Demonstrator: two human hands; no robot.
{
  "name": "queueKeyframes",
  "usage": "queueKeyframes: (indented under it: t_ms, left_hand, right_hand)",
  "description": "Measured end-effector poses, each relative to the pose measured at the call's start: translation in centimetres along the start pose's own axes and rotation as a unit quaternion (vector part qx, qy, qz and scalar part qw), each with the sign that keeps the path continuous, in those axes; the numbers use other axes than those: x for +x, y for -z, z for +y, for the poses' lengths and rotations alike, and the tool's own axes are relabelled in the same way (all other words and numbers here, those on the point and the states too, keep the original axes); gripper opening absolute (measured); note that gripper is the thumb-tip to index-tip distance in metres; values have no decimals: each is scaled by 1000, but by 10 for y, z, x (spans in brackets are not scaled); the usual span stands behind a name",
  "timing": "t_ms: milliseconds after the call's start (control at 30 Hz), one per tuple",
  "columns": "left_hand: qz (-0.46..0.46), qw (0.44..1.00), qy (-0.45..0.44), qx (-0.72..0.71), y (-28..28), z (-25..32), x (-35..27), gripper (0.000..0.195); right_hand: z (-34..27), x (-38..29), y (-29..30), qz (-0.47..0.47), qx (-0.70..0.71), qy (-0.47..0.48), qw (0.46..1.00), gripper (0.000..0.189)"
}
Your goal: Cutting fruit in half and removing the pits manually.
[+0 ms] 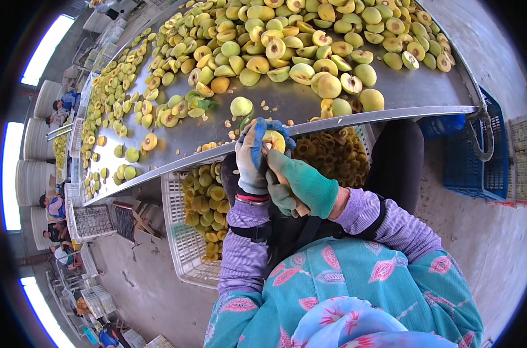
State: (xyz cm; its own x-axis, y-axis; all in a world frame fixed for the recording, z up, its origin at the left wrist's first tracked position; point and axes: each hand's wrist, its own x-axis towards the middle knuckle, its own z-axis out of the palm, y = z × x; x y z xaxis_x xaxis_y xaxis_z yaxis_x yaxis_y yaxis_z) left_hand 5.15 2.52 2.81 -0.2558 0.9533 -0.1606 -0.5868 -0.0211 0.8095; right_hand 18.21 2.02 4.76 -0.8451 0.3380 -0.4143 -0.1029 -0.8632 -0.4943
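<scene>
My left hand [254, 158], in a white and blue work glove, grips a halved yellow-green stone fruit [274, 141] just over the table's near edge. In a green glove, my right hand [309, 180] is closed around the wooden handle [301, 209] of a small tool. The tool's working end meets the cut face of the fruit and is mostly hidden by my fingers. Beyond my hands, a metal-topped table [194, 139] bears many whole and halved fruits, and loose pits lie near its edge. One pale whole fruit [241, 106] sits right behind my left hand.
Below the table edge, a white plastic crate [176, 243] holds hollowed fruit halves [205, 200]. More halves [328, 156] fill another container between my knees. A blue crate [476, 174] stands on the floor at right. Several people sit far off at left, near stacked white baskets [39, 182].
</scene>
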Motion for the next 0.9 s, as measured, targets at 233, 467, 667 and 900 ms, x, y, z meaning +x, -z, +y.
queueKeyframes:
  t_ms: [233,467,667,900]
  left_hand:
    - [106,983,7,-148,35,12,-30,33]
    - [114,659,-134,731,42,92,29,32]
    - [-47,592,-72,801,52,56,116,33]
    - [-66,997,35,7,16,22,48,41]
  right_hand:
    - [7,4,-6,-351,197,-141,905,42]
    - [12,6,45,31,25,-135,990,41]
    - [-34,-14,32,159,-81,-16,984,43]
    - [-23,30,42,252,-456,379,765,33]
